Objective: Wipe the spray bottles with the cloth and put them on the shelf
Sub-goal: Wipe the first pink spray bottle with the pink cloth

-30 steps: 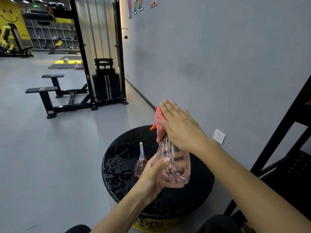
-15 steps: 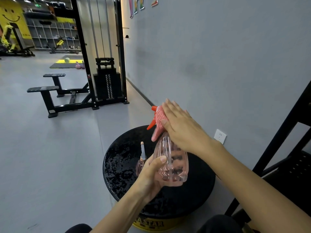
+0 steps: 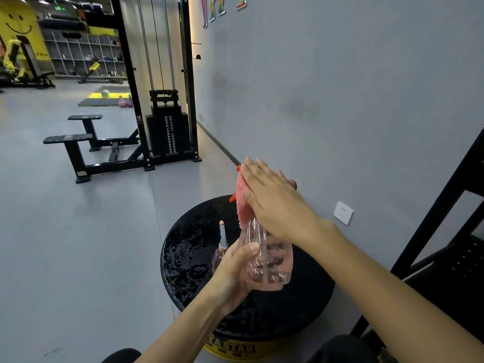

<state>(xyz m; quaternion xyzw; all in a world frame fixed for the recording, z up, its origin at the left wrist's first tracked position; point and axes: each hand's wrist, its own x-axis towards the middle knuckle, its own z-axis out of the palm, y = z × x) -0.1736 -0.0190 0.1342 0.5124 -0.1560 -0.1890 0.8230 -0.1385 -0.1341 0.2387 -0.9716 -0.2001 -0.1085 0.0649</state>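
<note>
Orange nozzle (image 3: 238, 168) has emerged left of the cloth (image 3: 242, 203). Right hand (image 3: 275, 203) presses it, fingers (image 3: 258, 174) straight; left hand (image 3: 233, 273) grips the bottle (image 3: 272, 265).

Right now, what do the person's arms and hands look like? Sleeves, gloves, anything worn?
Both are bare: left hand and right hand, no gloves. The left forearm and right forearm are uncovered as far as the frame shows, with no sleeve in view. No watch, ring, band or marking is visible on either. Dark trousers show at the bottom edge.
</note>
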